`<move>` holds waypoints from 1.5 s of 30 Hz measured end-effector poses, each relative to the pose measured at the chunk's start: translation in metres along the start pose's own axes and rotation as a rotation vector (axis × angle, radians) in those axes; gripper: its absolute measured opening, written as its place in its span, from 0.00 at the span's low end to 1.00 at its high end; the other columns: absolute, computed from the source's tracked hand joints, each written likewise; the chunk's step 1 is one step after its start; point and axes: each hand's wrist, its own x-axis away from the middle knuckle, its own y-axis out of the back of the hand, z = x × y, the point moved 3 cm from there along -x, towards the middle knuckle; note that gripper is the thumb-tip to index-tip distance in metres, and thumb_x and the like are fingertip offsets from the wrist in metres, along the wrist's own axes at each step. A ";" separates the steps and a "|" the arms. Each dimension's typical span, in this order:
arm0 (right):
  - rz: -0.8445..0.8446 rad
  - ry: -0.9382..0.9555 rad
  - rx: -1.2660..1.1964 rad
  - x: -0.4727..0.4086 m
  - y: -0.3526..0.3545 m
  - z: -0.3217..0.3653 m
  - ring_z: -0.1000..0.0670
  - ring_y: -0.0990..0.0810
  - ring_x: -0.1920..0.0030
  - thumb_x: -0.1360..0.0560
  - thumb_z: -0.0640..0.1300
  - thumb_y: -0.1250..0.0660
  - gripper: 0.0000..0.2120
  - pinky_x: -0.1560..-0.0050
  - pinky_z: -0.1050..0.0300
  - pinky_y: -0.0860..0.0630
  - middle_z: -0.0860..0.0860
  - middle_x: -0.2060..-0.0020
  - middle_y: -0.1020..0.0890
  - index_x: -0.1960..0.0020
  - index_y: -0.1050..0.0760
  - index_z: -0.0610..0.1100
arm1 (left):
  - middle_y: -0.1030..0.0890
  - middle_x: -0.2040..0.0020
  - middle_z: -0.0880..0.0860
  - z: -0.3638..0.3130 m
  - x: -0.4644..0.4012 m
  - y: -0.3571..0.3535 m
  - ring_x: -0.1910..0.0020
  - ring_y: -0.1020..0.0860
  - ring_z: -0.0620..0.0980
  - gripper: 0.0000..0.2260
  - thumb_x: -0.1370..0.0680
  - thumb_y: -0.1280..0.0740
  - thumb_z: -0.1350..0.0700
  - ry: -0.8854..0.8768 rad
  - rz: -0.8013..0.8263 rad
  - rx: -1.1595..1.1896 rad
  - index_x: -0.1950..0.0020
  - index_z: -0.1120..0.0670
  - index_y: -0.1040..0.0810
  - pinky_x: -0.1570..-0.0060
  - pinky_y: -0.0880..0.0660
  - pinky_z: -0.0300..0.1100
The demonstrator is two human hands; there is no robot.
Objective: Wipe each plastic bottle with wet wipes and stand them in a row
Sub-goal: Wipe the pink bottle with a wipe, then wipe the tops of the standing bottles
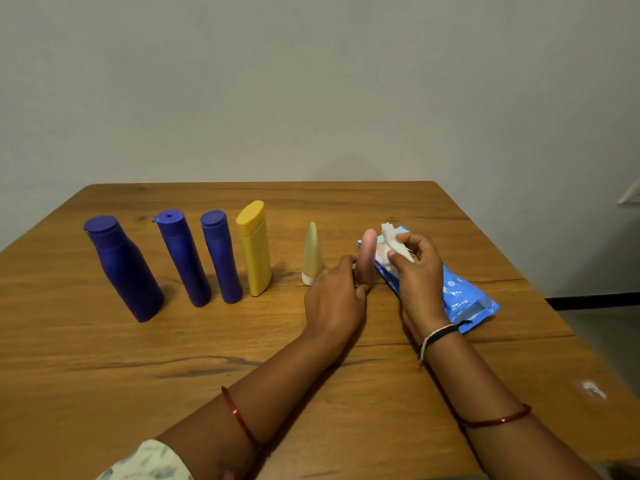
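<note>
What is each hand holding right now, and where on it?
Left hand pinches the upright pink plastic tube near its base; right hand grips a crumpled white wet wipe around its lower half.

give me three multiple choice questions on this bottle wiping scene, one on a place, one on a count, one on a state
1. Where does the wipes pack lie?
A. at the right end of the row
B. left of the blue bottles
C. on the floor

2. How many blue bottles stand on the table?
A. one
B. three
C. five

3. What does the right hand hold?
A. nothing
B. the yellow bottle
C. a white wipe

Key: 1 A, it lies beyond the pink tube. 2 B, three blue ones stand left of the yellow bottle. 3 C, its fingers pinch the wipe while the left hand holds the pink tube.
</note>
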 end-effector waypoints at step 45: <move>-0.051 0.841 0.236 0.058 -0.011 0.055 0.52 0.25 0.47 0.27 0.26 0.38 0.10 0.45 0.56 0.27 0.46 0.49 0.22 0.49 0.23 0.34 | 0.17 0.53 0.40 0.046 0.049 0.088 0.51 0.21 0.35 0.05 0.22 0.32 0.53 -0.122 -0.119 0.456 0.48 0.48 0.18 0.56 0.22 0.36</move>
